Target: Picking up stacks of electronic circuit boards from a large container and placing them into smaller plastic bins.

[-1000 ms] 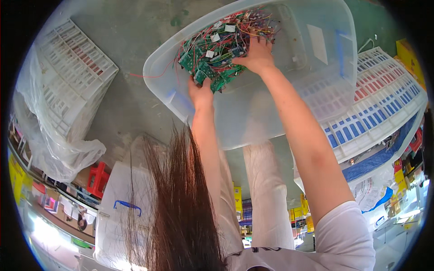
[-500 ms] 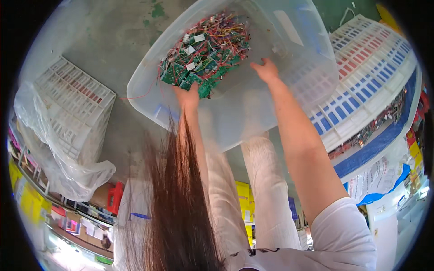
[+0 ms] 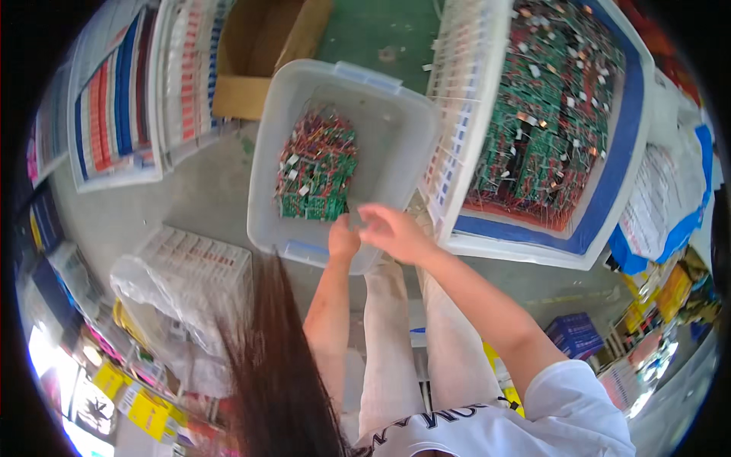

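Note:
A translucent plastic tub [image 3: 390, 152] sits on the floor before me. At its left side lies a heap of green circuit boards [image 3: 314, 186] with red and yellow wires and small white connectors. My left hand [image 3: 344, 238] is over the tub's near edge, just below the near right corner of the heap; its fingers are bunched and partly hidden. Close beside it, my right hand [image 3: 394, 234] has its fingers apart and pointing toward the left hand, with nothing visible in them.
On the right, a large white slotted crate [image 3: 466, 137] with a blue inner border holds many wired boards. An open cardboard box [image 3: 236, 95] is at the far left of the tub. White crates [image 3: 164, 114] stand beyond it. A plastic-covered white crate [image 3: 202, 259] stands near left.
My hands have come back from the heap and together near the tub's near edge. The view has shifted, showing more of the boards in the right crate. The tub now appears more upright.

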{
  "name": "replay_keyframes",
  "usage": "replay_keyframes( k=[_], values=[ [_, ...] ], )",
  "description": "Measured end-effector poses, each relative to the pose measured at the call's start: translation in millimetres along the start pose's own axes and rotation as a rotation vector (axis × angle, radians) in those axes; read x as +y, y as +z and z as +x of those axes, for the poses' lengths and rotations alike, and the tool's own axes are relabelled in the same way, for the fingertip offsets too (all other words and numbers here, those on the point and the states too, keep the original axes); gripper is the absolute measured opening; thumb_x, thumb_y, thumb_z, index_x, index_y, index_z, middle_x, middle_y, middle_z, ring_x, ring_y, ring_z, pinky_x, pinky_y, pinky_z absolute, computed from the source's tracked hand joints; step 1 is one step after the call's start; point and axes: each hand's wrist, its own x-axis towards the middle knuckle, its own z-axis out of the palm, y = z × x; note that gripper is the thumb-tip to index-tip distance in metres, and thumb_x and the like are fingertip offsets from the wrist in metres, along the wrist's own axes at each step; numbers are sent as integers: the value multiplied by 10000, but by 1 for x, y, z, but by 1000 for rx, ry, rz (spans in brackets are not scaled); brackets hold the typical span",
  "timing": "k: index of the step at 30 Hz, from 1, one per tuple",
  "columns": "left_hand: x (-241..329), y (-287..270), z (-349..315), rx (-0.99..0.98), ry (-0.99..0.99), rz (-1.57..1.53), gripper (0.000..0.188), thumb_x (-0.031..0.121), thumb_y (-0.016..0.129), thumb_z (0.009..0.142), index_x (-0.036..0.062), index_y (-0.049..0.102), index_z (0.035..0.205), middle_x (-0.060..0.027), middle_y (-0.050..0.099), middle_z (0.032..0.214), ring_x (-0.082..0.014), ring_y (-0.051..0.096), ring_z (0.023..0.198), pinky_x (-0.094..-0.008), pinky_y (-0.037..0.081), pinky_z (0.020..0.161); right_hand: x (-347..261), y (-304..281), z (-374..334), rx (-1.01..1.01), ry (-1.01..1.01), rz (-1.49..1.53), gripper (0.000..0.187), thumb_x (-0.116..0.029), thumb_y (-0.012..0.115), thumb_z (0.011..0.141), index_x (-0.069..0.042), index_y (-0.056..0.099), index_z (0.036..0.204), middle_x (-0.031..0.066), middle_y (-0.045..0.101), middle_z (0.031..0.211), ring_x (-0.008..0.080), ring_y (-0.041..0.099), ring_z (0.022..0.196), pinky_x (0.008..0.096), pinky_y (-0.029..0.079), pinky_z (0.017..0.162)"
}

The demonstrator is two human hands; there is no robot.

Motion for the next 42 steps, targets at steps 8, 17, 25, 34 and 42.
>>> replay_keyframes(
  k=[8,17,25,34,42],
  values=[
    [19,5,19,-14,48,-5,357,261,617,828,45,618,1113,-163,682,944,-328,647,928,-402,502,831,78,-94,-189,238,245,110,441,-118,693,820,-54,558,1234,43,629,1057,125,586,889,276,504,787],
    [-33,-32,-94,27,-22,58,359,218,636,817,37,613,1125,-155,668,996,-283,647,915,-382,498,820,95,2,-223,182,352,338,440,-124,691,832,-48,555,1243,34,633,1041,107,579,872,272,494,801],
    [25,-55,-112,163,-71,-392,380,137,593,879,-6,514,1222,-109,597,1128,-199,595,919,-321,473,820,9,-79,-184,35,155,419,389,-130,658,864,-59,561,1234,35,644,1010,127,603,922,298,502,827],
    [291,-32,-127,55,568,-442,392,64,610,849,-10,509,1221,-111,550,1166,-218,546,1068,-321,444,906,45,-374,-41,815,160,197,400,-189,652,855,16,561,1186,96,651,994,167,649,826,277,531,703],
    [396,-20,-6,590,621,141,831,152,697,773,-62,215,1415,-298,268,1413,-448,275,1307,-483,231,1091,-11,-475,65,927,-79,834,405,-188,623,869,29,526,1197,162,604,1112,265,643,902,362,554,776]
  ],
)
